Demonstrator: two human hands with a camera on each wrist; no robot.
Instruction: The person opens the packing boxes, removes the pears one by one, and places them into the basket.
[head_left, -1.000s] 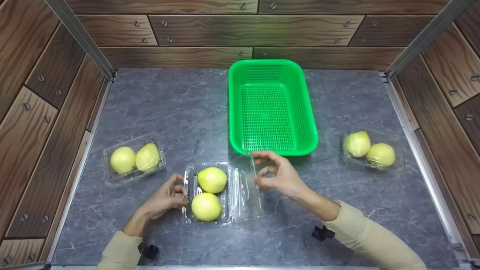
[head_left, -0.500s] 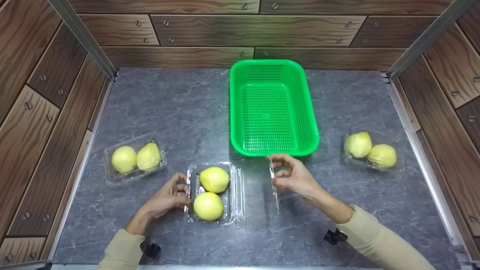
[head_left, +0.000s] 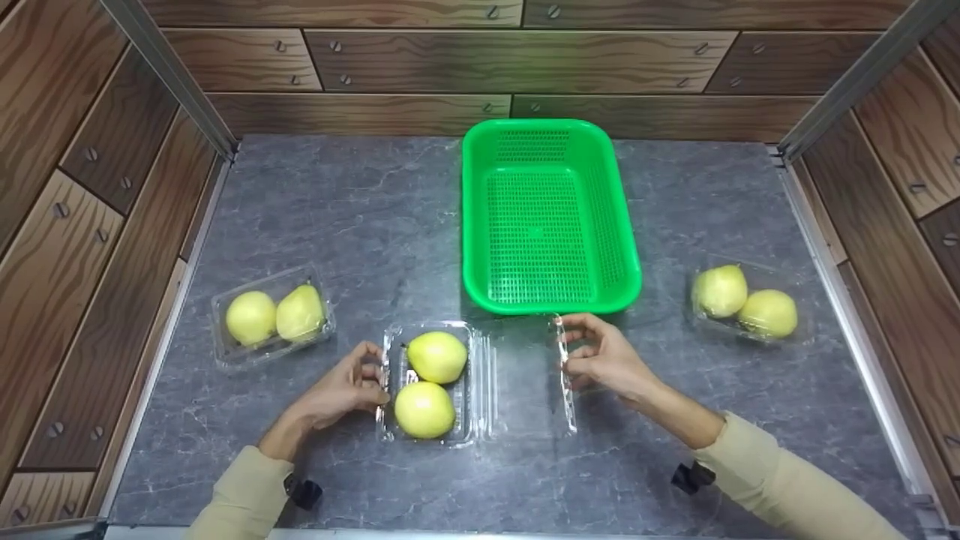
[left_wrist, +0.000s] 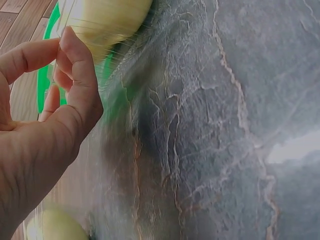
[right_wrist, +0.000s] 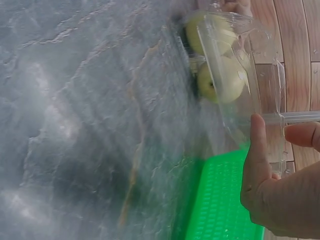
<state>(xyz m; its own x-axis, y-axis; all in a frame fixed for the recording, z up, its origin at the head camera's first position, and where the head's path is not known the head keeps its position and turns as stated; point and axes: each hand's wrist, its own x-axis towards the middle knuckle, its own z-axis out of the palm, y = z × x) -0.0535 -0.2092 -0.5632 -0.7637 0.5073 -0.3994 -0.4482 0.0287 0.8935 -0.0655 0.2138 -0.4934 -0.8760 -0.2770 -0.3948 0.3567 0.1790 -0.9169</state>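
Note:
A clear plastic clamshell container [head_left: 474, 420] lies unfolded before me, two yellow-green pears [head_left: 424, 409] side by side in its base. My left hand [head_left: 337, 388] pinches the base's left rim between thumb and fingers; the left wrist view shows the thumb and index fingertips meeting at the thin plastic edge. On the other side my right hand [head_left: 611, 364] holds the outer edge of the raised lid [head_left: 568, 397], swung out to the right. In the right wrist view the lid's edge passes between the right thumb [right_wrist: 302, 135] and index finger [right_wrist: 257, 137].
A green perforated basket [head_left: 628, 255] stands behind the lid, its near rim close to the right fingertips. Closed clear containers, each with two pears, lie at left [head_left: 270, 352] and right [head_left: 791, 274]. Wood-patterned walls [head_left: 420, 60] enclose the grey marbled table [head_left: 337, 202].
My right hand has moved right, swinging the lid further out from the base. My left hand stays on the base's rim; base and pears appear slightly further right.

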